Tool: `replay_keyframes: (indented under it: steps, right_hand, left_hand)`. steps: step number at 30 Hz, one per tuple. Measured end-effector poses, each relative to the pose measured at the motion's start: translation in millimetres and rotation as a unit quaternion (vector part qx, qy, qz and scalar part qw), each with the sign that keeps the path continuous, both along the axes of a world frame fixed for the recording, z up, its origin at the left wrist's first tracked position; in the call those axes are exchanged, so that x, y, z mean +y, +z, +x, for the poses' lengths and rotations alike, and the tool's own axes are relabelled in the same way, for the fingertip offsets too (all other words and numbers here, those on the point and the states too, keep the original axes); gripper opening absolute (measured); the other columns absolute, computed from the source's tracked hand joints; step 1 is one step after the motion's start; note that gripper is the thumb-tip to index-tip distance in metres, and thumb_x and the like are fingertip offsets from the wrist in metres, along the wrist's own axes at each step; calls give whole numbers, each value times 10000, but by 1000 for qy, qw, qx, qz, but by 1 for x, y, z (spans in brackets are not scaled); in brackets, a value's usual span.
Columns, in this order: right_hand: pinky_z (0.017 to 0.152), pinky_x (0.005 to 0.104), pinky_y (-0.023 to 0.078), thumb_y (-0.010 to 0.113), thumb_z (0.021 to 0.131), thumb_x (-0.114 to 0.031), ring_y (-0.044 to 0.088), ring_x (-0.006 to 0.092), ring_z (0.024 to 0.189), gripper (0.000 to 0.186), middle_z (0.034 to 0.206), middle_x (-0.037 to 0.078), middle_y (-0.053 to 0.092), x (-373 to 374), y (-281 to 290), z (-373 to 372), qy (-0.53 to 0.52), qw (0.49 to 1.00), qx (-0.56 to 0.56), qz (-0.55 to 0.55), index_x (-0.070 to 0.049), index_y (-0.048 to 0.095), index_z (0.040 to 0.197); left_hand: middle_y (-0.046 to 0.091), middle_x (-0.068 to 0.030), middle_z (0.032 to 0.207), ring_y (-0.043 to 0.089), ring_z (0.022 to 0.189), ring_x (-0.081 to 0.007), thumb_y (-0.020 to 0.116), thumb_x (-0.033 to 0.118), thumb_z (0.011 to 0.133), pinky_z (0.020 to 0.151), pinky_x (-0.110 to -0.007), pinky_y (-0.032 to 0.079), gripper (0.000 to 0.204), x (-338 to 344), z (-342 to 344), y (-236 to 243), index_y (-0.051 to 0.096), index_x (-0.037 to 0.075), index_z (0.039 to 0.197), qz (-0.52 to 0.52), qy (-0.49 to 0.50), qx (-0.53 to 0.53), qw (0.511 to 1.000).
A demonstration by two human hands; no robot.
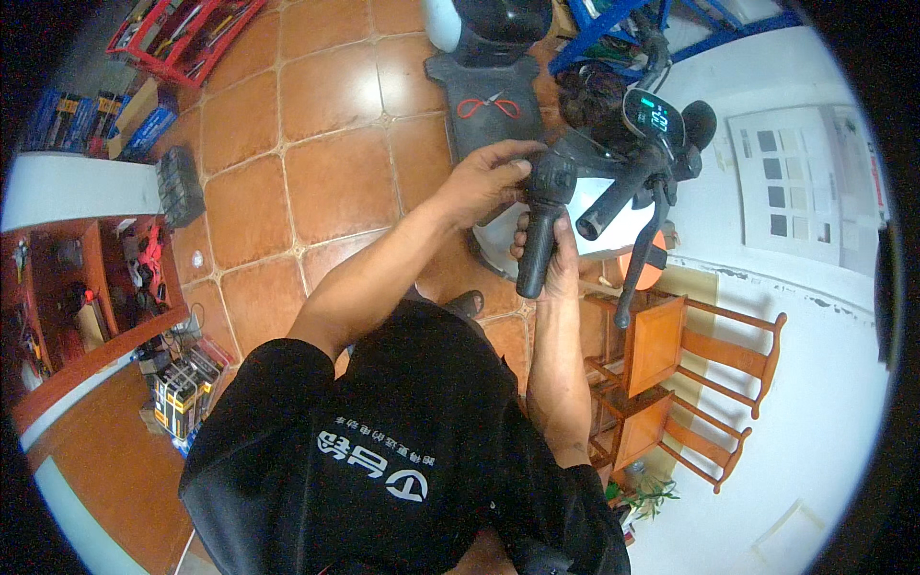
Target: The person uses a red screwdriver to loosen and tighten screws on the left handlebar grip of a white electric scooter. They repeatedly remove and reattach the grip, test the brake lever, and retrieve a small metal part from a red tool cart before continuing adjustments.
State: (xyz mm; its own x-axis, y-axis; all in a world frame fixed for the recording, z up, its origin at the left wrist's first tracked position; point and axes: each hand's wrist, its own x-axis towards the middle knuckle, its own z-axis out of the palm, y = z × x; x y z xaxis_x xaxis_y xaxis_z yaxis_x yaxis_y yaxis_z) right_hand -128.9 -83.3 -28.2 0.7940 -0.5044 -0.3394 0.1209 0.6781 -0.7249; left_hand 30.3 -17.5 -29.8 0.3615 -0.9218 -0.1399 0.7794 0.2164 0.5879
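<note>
A black ribbed handlebar twist grip [537,254] with a round switch housing [553,179] at its upper end is held upright before me. My right hand [563,251] comes from below and wraps its fingers round the grip. Against the left side of the housing, my left hand [491,180] has its thumb and fingers bent together; what lies between them is hidden. Just to the right are a black handlebar tube [613,206] and a brake lever [640,259]. A lit display [655,113] is mounted on the handlebar above them.
Red-handled scissors [491,103] lie on the scooter's dark footboard [465,77]. Wooden chairs [656,331] stand by the white wall at right. A blue rack [613,34] is at the far right, a red rack [182,43] at far left. Boxes [187,393] sit left.
</note>
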Motion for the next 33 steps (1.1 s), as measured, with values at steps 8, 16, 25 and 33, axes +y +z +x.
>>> replay_keyframes:
  steps: [8,16,25,33]
  right_hand:
    - [576,271,514,552,907,-398,583,180,723,477,935,136,561,5,11,5,-15,999,0,-40,-81,384,1222]
    - [594,281,517,536,917,-364,597,190,730,474,949,155,569,6,10,8,-19,997,-1,-69,-72,356,1245]
    - [557,276,512,555,925,-283,605,177,681,492,954,149,583,21,18,29,-83,953,107,-270,-57,314,1290]
    - [477,234,464,526,948,-266,569,126,568,456,857,89,574,21,8,37,-99,900,181,-383,-48,309,1285]
  left_hand:
    - [577,-147,1153,588,1034,-233,479,22,921,915,-359,487,386,-1,1,-4,437,-19,1303,-57,-8,23,998]
    - [557,-143,1214,584,1065,-259,527,55,903,918,-379,487,447,1,6,-9,416,35,1335,-79,-33,-4,996]
    - [571,-111,1176,554,1084,-206,551,25,870,945,-346,437,438,-5,20,-29,467,23,1300,-117,-74,-4,990]
    - [547,-89,1223,497,1149,-197,672,129,803,984,-349,389,583,-2,33,-6,446,31,1330,-58,-102,-221,968]
